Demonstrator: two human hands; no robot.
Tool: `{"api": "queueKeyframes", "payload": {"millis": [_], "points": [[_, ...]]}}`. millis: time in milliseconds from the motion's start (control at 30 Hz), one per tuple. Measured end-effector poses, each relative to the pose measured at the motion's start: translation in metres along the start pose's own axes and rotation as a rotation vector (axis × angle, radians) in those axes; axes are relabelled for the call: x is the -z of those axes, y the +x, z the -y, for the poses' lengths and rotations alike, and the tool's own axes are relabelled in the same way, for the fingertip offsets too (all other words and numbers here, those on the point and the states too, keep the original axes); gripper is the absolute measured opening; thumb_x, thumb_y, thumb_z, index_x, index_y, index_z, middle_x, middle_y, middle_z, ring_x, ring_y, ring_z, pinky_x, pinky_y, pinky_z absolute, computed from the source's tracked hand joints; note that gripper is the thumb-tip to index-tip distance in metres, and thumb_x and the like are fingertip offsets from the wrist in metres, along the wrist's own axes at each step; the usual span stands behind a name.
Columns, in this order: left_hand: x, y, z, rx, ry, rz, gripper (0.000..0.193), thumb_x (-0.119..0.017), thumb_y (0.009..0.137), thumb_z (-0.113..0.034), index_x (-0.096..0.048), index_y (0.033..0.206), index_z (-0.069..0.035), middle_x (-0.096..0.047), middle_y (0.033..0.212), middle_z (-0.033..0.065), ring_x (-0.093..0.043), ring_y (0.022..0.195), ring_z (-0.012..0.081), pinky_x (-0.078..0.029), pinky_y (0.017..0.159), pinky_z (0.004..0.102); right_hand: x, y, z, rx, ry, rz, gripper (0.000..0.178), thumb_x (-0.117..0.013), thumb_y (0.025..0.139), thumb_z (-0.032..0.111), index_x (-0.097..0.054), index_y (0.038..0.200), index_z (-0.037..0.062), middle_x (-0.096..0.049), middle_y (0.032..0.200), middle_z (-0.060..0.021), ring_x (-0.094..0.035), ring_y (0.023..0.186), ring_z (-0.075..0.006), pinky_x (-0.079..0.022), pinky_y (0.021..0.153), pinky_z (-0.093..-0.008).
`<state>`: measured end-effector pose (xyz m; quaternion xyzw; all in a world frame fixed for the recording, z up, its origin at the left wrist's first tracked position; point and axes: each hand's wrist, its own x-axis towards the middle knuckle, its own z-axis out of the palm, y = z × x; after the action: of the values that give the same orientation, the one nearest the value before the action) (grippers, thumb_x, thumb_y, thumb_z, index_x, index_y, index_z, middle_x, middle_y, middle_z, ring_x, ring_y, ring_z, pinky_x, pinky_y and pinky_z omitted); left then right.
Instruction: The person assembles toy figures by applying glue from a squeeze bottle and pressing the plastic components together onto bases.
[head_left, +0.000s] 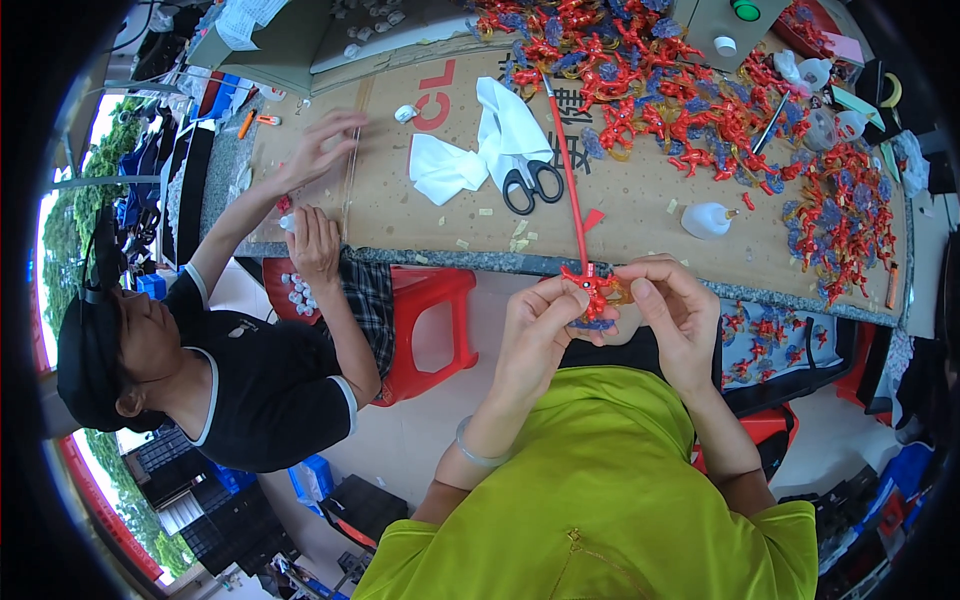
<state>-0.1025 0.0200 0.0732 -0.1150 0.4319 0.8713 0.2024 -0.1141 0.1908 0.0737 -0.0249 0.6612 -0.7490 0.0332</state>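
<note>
At the table's near edge, a small red toy figure [597,288] with a bluish-purple base and yellowish translucent parts is between my hands. My left hand [540,325] pinches it from the left with thumb and fingers. On the other side, my right hand [675,315] has its thumb and forefinger closed at the figure's yellowish part; its other fingers are curled. A slim red-handled brush [566,170] lies on the cardboard, its near end just behind the figure. Black-handled scissors [532,188] and a white squeeze bottle [708,220] are farther up the table.
Many red, blue and yellow figures [640,80] are heaped at the back and right. White cloths [490,140] lie mid-table. At left a co-worker [250,390] has both hands over the table, beside a red stool [430,315]. A tray of figures [775,345] sits below the edge.
</note>
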Motion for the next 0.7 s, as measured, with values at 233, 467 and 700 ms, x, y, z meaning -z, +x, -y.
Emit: {"api": "queueKeyframes", "payload": {"millis": [233, 467, 700], "points": [[0.001, 0.001, 0.001, 0.077, -0.067, 0.005, 0.022, -0.049, 0.092, -0.009, -0.063, 0.098, 0.007, -0.068, 0.09, 0.0177, -0.067, 0.075, 0.0206, -0.055, 0.063, 0.0288, -0.001, -0.001, 0.004, 0.032, -0.066, -0.034, 0.015, -0.06, 0.089, 0.006, -0.067, 0.098, -0.0038, -0.066, 0.089, -0.0106, -0.062, 0.081, -0.0147, -0.048, 0.075, -0.0263], [0.003, 0.0, 0.003, 0.089, -0.078, 0.02, 0.022, -0.049, 0.092, -0.008, -0.063, 0.1, 0.007, -0.068, 0.092, 0.0175, -0.068, 0.078, 0.022, -0.056, 0.065, 0.0298, 0.0, -0.001, 0.004, 0.051, -0.114, -0.022, 0.016, -0.061, 0.088, 0.007, -0.067, 0.099, -0.0027, -0.066, 0.088, -0.0111, -0.063, 0.079, -0.016, -0.049, 0.074, -0.027], [-0.015, 0.0, 0.007, -0.101, 0.158, -0.111, 0.024, -0.053, 0.087, 0.004, -0.06, 0.109, 0.009, -0.068, 0.094, 0.014, -0.066, 0.083, 0.0165, -0.053, 0.072, 0.0269, 0.001, 0.002, 0.003, 0.04, -0.1, -0.009, 0.018, -0.061, 0.089, 0.01, -0.067, 0.1, -0.0022, -0.065, 0.089, -0.0106, -0.063, 0.079, -0.0152, -0.048, 0.072, -0.0265]]}}
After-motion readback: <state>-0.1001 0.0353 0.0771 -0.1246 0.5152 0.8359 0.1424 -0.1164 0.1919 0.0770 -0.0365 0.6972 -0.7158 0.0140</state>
